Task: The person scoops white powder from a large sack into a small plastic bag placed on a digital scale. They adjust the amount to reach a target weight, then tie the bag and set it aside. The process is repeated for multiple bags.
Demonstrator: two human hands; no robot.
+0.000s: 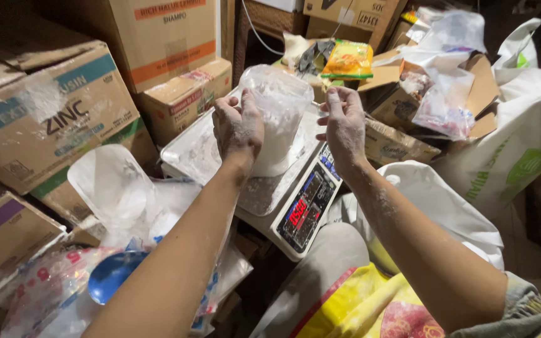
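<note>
Past the yellow cloth (358, 307) on the lap, the left hand (238, 128) and right hand (344, 128) pinch the mouth of a soft, floppy powder bag (280, 119) on the scale (264, 188), fingers closed on its rim, probably the best hold.

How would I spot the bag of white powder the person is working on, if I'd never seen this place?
Find the white scale with the lit red display in the middle, hemmed in by cardboard boxes. The clear powder bag stands upright on its pan, between the left hand and right hand. Unlike the limp bags lying around, it is plump with white powder and sits on the scale.
</note>
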